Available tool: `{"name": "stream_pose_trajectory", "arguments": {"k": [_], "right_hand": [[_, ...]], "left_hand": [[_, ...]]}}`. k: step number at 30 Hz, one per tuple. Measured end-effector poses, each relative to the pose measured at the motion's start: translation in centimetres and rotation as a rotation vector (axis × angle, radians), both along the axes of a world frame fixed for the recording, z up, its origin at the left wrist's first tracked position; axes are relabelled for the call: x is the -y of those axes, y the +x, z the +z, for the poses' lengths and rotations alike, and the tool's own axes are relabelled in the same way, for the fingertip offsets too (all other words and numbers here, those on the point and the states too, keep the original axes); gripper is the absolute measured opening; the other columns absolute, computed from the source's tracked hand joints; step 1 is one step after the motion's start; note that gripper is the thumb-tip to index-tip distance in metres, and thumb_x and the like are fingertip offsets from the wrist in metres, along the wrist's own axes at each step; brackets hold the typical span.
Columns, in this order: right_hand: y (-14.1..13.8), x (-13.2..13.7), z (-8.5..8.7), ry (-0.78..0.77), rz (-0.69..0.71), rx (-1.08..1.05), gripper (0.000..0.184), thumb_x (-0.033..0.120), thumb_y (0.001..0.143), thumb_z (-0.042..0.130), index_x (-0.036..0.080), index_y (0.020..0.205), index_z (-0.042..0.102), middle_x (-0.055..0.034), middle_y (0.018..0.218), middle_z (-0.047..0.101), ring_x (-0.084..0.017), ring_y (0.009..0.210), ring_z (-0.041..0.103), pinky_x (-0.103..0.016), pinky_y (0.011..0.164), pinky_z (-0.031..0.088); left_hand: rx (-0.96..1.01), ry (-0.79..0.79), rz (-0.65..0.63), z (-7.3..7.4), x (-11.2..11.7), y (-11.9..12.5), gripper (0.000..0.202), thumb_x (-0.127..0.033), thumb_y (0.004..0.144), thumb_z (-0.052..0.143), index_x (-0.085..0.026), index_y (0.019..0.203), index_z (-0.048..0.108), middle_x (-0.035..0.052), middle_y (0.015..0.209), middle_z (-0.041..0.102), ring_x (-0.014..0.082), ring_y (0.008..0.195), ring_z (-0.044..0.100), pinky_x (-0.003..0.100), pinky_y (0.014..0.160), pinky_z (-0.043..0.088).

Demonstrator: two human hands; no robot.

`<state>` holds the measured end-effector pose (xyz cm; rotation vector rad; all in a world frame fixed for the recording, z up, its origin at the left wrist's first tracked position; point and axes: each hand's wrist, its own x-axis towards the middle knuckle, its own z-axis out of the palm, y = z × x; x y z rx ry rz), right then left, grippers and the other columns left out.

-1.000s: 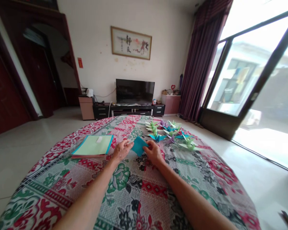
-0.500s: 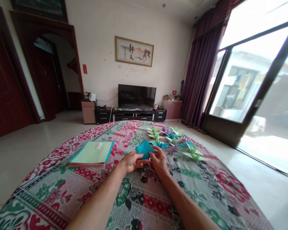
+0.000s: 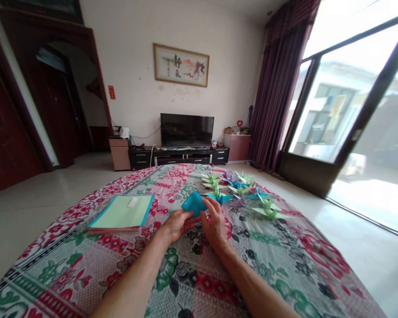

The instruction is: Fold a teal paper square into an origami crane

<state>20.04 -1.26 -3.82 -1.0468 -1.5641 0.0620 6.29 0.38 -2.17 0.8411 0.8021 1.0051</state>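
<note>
A folded piece of teal paper (image 3: 193, 204) is held up just above the floral tablecloth (image 3: 199, 269), between both my hands. My left hand (image 3: 176, 223) pinches its lower left edge from below, fingers curled. My right hand (image 3: 214, 224) grips its right edge, with fingers closed over the fold. Just beyond the paper lies a cluster of several folded paper cranes (image 3: 240, 193) in green, teal and purple.
A stack of coloured paper sheets (image 3: 123, 213), green on top, lies to the left on the round table. Past the table are a TV (image 3: 187, 130) on a low dark cabinet, a framed picture, a dark doorway at left and large windows with purple curtains at right.
The teal paper has been lifted off the cloth and turned in my hands. My left hand shifted from its left corner to under it, and my right hand closed in on its right edge.
</note>
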Motion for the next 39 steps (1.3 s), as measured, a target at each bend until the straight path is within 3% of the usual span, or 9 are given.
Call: {"name": "stream_pose_trajectory", "arguments": {"k": [3,9,17,23,29,33,39], "right_hand": [[0.0,0.0,0.1,0.01,0.007,-0.009,0.034,0.016,0.077,0.048,0.021,0.11,0.057,-0.0101,0.118,0.053,-0.022,0.11,0.051,-0.038,0.091,0.044],[0.3,-0.3,0.0,-0.049,0.04,-0.165,0.02,0.014,0.07,0.048,0.019,0.088,0.058,-0.0098,0.105,0.058,-0.021,0.1,0.054,-0.029,0.067,0.051],[0.2,0.1,0.6,-0.092,0.1,-0.196,0.013,0.012,0.068,0.046,0.02,0.074,0.054,-0.0073,0.1,0.056,-0.018,0.092,0.054,-0.024,0.062,0.05],[0.1,0.8,1.2,-0.076,0.166,-0.154,0.015,0.007,0.064,0.044,0.019,0.069,0.051,-0.0075,0.104,0.053,-0.017,0.09,0.054,-0.026,0.068,0.049],[-0.1,0.8,1.3,0.025,0.1,-0.061,0.015,0.007,0.063,0.048,0.019,0.069,0.055,-0.0079,0.111,0.051,-0.021,0.103,0.05,-0.038,0.09,0.04],[-0.1,0.7,1.3,0.05,0.078,-0.025,0.016,0.007,0.064,0.049,0.02,0.071,0.057,-0.0076,0.106,0.053,-0.022,0.103,0.051,-0.038,0.089,0.04],[0.1,1.1,1.6,-0.041,0.161,-0.022,0.011,0.017,0.074,0.048,0.02,0.07,0.057,-0.0054,0.084,0.061,-0.017,0.083,0.057,-0.03,0.078,0.044]], "left_hand": [[0.021,0.003,-0.01,-0.2,0.0,-0.1,0.012,-0.012,0.073,0.062,-0.01,0.085,0.061,0.0131,0.095,0.069,0.0202,0.077,0.068,0.018,0.046,0.05],[0.033,0.034,-0.093,0.1,0.4,-0.7,0.025,-0.022,0.073,0.066,-0.011,0.094,0.061,0.013,0.095,0.069,0.0209,0.081,0.068,0.017,0.049,0.05],[0.051,-0.053,-0.115,1.0,0.8,-0.9,0.041,-0.047,0.074,0.061,-0.013,0.095,0.061,0.0113,0.083,0.069,0.0206,0.073,0.068,0.02,0.048,0.05],[0.04,-0.146,-0.021,1.4,0.6,-0.8,0.022,-0.031,0.079,0.057,-0.012,0.087,0.06,0.0062,0.065,0.066,0.0154,0.054,0.063,0.023,0.048,0.05],[0.094,-0.165,0.116,1.2,0.1,-0.5,0.009,-0.022,0.079,0.055,-0.013,0.079,0.057,0.0024,0.057,0.062,0.0122,0.047,0.057,0.023,0.048,0.048],[0.098,-0.103,0.147,0.8,-0.2,-0.5,0.008,-0.018,0.077,0.055,-0.013,0.083,0.058,0.004,0.065,0.066,0.0146,0.053,0.06,0.025,0.051,0.048],[0.057,0.031,0.162,0.1,-0.5,-0.4,0.009,-0.015,0.069,0.063,-0.012,0.077,0.061,0.0046,0.069,0.067,0.016,0.064,0.063,0.024,0.057,0.049]]}}
